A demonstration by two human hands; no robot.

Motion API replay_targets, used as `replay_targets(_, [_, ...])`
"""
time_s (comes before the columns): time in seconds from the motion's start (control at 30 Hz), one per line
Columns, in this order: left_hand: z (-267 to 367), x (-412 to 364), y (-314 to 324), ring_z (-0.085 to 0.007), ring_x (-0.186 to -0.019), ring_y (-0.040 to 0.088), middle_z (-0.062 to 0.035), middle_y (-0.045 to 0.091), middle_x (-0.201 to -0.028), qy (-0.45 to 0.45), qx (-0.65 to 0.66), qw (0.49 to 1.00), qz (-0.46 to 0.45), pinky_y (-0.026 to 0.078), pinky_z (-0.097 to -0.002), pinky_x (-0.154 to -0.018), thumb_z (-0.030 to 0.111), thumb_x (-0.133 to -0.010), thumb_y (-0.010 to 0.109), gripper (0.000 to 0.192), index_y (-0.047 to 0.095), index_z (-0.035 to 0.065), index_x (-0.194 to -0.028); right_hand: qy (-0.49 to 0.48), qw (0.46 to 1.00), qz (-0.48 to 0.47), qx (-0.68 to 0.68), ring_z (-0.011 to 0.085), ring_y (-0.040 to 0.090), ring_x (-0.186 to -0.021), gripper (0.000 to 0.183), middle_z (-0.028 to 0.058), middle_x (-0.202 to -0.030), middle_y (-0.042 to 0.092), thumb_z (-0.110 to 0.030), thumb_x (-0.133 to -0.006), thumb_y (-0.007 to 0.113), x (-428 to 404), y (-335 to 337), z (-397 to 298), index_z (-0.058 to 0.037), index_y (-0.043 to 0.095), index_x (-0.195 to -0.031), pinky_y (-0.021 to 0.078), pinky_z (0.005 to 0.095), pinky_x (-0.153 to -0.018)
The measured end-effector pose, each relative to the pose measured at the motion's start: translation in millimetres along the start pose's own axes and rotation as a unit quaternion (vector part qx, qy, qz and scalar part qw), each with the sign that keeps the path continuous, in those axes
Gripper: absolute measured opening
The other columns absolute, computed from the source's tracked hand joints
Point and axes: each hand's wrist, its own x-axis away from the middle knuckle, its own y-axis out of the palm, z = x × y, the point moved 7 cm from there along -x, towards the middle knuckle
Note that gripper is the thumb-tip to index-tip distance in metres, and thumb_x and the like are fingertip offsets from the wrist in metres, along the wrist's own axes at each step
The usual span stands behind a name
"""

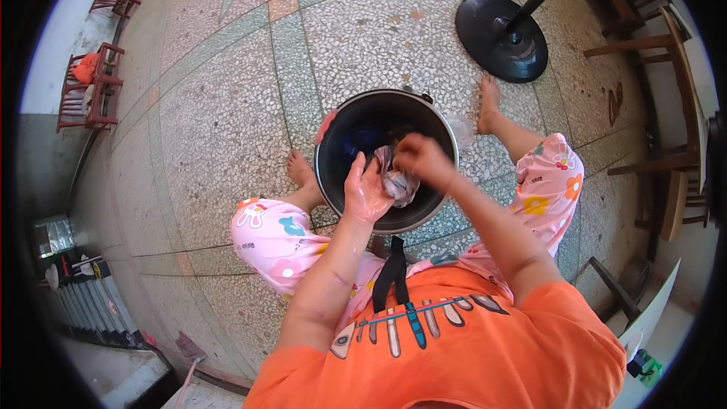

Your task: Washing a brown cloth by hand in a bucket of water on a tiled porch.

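Observation:
A dark round bucket (325, 193) with a pale rim stands on the floor between my bare feet. My left hand (366, 188) is over its opening, palm up and shiny wet. A crumpled greyish cloth (402, 186), with a paler patch, lies against the fingers of that hand, which support it. My right hand (423, 160) reaches in from the right with curled fingers at the cloth's upper edge. Motion blurs it, so its grip is unclear. Inside the bucket it is dark, with a bluish area on the left; the contents are hard to make out.
A pink item (325, 126) sits at the bucket's left rim, and something clear, like plastic (460, 129), lies at its right. Ahead right stands a black round pedestal base (502, 40) with a pole. Wooden furniture (676, 96) lines the right; a mop (190, 347) lies lower left.

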Motion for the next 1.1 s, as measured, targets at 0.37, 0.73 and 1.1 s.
replay_targets(0.37, [9, 35, -44, -0.0295, -0.108, 0.053, -0.0154, 0.056, -0.114, 0.032, -0.042, 0.995, 0.09, 0.038, -0.0415, -0.099, 0.055, -0.087, 0.042, 0.063, 0.049, 0.0001, -0.116, -0.27, 0.953, 0.076, 0.117, 0.035, 0.053, -0.084, 0.01, 0.0142, -0.087, 0.058, -0.003, -0.069, 0.058, 54, 82, -58, -0.0027, 0.062, -0.078, 0.0431, 0.0427, -0.076])
replay_targets(0.73, [19, 51, -20, -0.014, -0.078, 0.058, -0.0034, 0.058, -0.087, 0.255, -0.367, 0.875, 0.183, 0.049, -0.0288, -0.071, 0.016, -0.089, 0.049, 0.014, 0.051, 0.0074, -0.1, 0.017, 0.988, -0.055, -0.141, 0.0275, 0.062, -0.084, 0.027, 0.0186, -0.087, 0.064, -0.021, -0.076, 0.058, 22, 106, 80, 0.0, 0.065, -0.09, 0.0465, 0.032, -0.075])
replay_targets(1.1, [9, 105, 89, -0.026, -0.099, 0.058, -0.0125, 0.059, -0.11, 0.178, -0.241, 0.953, -0.049, 0.044, -0.0393, -0.093, 0.016, -0.086, 0.048, 0.031, 0.052, -0.0015, -0.112, 0.089, 0.973, 0.034, 0.211, 0.0229, 0.059, -0.089, 0.041, 0.0133, -0.093, 0.063, -0.041, -0.088, 0.041, 7, 41, 99, -0.0091, 0.065, -0.094, 0.0447, 0.035, -0.082])
